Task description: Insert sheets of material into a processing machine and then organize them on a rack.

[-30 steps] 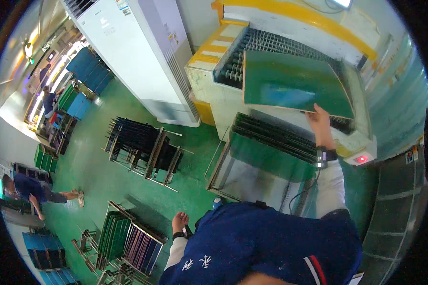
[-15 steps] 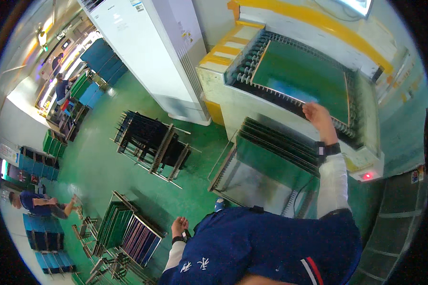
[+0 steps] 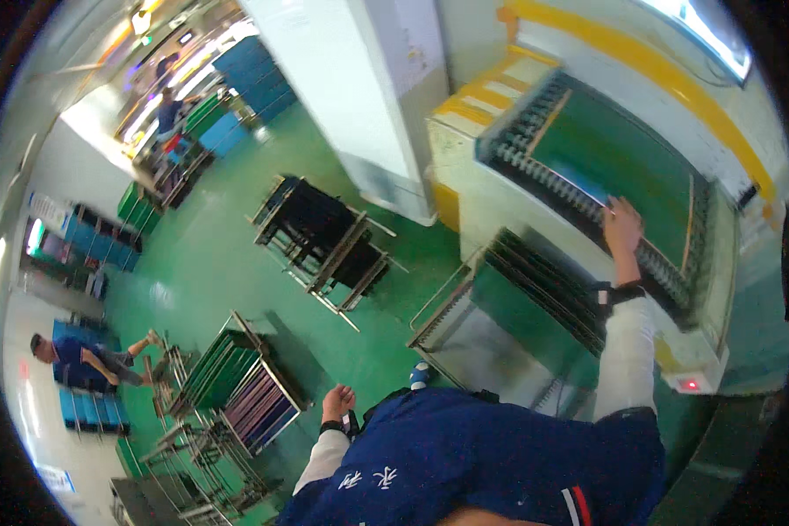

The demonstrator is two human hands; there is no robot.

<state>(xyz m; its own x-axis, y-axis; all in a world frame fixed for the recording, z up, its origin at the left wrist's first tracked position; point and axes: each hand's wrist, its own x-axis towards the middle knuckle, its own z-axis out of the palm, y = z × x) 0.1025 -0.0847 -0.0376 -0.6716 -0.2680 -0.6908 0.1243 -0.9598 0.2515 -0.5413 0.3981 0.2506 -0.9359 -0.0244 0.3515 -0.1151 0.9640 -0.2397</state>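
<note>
A flat green panel [image 3: 622,158] with a light copper-coloured border lies on the rollers [image 3: 543,171] of a white conveyor machine at the right. My right hand [image 3: 622,228] is at the panel's near edge, fingers reaching over the border and a little blurred; whether they press on it I cannot make out. My left hand [image 3: 338,402] hangs low by my side with its fingers curled in and nothing visible in them. Below the machine stands a slotted rack [image 3: 465,302] holding several upright green panels [image 3: 522,302].
A rack of dark panels [image 3: 320,232] stands on the green floor [image 3: 202,254], near a tall white cabinet [image 3: 351,96]. Racks with green and purplish panels [image 3: 259,399] are at the lower left. A person [image 3: 83,361] is at the far left; another [image 3: 168,112] works farther back.
The whole view has shifted, so the machine and racks sit farther right and lower. My right hand's fingers have straightened over the panel's near edge. My left hand stays low and curled.
</note>
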